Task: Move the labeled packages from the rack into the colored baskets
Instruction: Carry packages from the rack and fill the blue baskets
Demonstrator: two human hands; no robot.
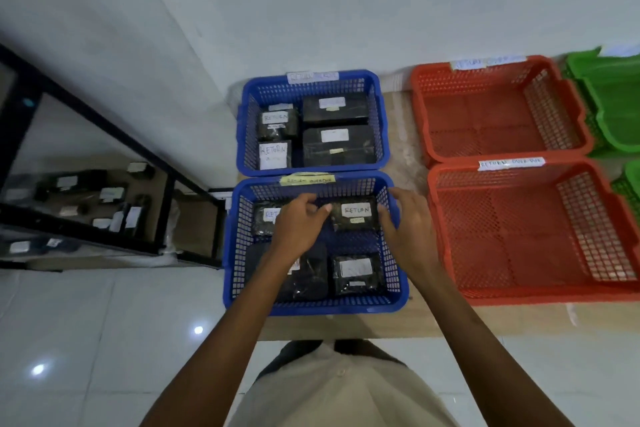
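Head view showed the RETURN package (356, 216) in the far right corner of the near blue basket (311, 309), grasped at both ends: the left hand (299, 227) had curled fingers on its left edge and the right hand (407, 230) had bent fingers on its right edge. Three more black packages (358, 274) lay in that basket, one far left and two near, the near left one partly hidden by the left forearm. A yellow label (307, 179) sat on its far rim. The far blue basket (246, 121), touching it, held four labelled black packages (339, 146). Right of these stood two red baskets (526, 298), mesh floors in full view, then green baskets (609, 97) at the edge. Left, well apart, the black rack (165, 215) held further labelled packages (110, 194)
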